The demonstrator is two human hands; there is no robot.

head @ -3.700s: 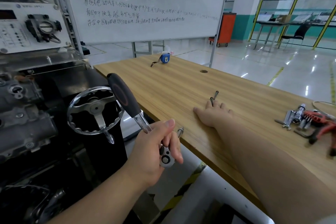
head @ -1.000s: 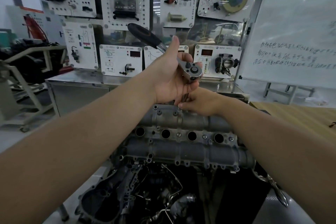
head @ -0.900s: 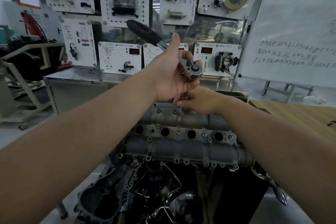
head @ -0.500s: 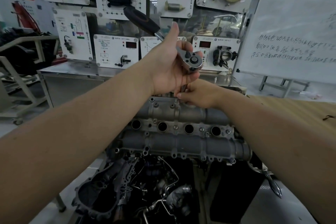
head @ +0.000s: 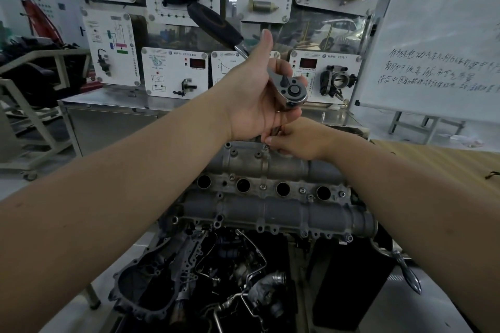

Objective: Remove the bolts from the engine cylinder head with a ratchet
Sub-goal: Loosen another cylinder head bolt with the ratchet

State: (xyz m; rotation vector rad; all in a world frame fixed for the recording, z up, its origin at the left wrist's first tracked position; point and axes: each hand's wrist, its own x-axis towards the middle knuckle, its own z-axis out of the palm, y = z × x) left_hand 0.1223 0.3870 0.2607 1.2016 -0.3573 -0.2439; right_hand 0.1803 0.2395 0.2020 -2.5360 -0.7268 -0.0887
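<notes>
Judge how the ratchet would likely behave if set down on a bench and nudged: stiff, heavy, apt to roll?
The ratchet looks like solid steel, so probably rigid and heavy for its size. Its flat head should stop it rolling far, though the round handle might rock. The handle's dark covering looks grippy, not slippery.

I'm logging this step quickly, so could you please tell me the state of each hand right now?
Left hand: closed around the ratchet near its head.
Right hand: fingers pinch the extension bar under the ratchet, at the cylinder head.
</notes>
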